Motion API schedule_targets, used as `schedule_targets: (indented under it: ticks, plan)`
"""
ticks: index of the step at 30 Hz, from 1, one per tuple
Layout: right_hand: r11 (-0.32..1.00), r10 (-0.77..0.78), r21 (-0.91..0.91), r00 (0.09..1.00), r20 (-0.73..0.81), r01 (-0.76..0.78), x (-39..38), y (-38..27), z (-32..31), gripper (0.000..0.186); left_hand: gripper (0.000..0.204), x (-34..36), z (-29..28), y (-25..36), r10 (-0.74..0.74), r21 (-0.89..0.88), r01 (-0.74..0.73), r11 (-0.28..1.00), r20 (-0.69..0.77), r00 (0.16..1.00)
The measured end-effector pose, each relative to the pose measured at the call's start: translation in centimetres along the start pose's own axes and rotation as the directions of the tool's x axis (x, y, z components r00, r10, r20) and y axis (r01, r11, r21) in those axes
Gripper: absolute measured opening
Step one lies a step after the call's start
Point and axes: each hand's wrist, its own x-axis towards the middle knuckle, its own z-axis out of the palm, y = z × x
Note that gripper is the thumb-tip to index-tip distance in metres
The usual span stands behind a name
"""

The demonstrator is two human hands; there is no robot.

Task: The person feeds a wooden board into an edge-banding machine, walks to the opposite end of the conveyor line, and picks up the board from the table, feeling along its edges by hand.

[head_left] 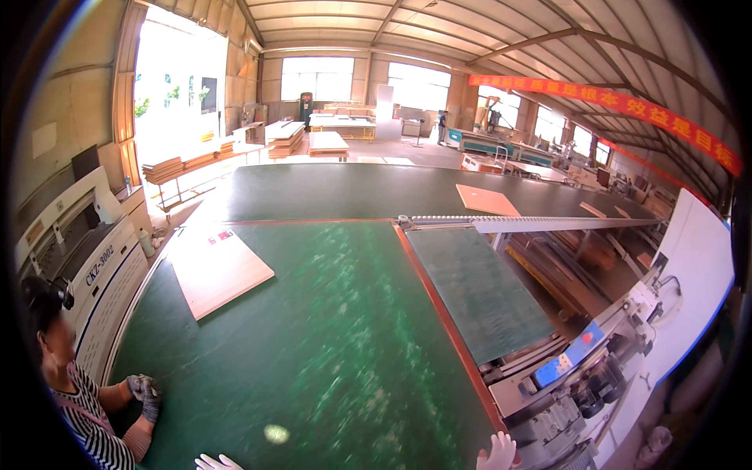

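At the bottom edge of the view, my left hand (215,463) in a white glove shows only its fingers, stretched out over the green table (337,337). Nothing is in them. My right hand (497,452), also in a white glove, is at the table's reddish-brown right edge (446,313), beside the edge machine (580,376). Its fingers are extended and hold nothing; whether it touches the edge I cannot tell. A pale wooden panel (219,274) with small red and white labels lies on the far left of the table, away from both hands.
A co-worker (86,407) in a striped top leans at the left edge, gloved hands (145,392) together. Beyond, a dark green conveyor (329,188) carries another panel (487,200). A roller rail (548,223) and a smaller green belt (478,290) are at the right.
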Motion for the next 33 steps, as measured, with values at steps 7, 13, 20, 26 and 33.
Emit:
schedule_targets:
  ticks: [7,13,20,26,33]
  plan:
    - [1.000,0.006,-0.004,1.000,0.017,-0.006,0.0,0.0,0.1,0.056,0.060,0.0,-0.3,0.2,-0.014,0.022,0.014,1.000,-0.001,1.000]
    - [1.000,-0.009,-0.008,1.000,-0.011,0.009,-0.1,0.3,0.1,0.052,0.060,-0.1,-0.3,0.2,-0.051,0.046,0.052,0.998,-0.021,0.998]
    - [0.999,-0.041,-0.018,0.999,-0.026,0.040,0.9,-0.8,-0.8,0.052,0.061,0.1,-0.9,0.3,-0.115,0.082,0.116,0.990,-0.025,0.993]
    - [1.000,-0.007,-0.030,1.000,-0.001,0.007,0.1,0.0,-1.0,0.052,0.061,-0.4,-1.9,0.7,-0.109,0.069,0.109,0.992,-0.012,0.994]
    - [0.999,-0.012,-0.037,1.000,0.028,0.013,0.9,-1.2,-2.2,0.048,0.065,0.8,-0.3,0.9,-0.203,-0.153,0.222,0.963,0.130,0.970]
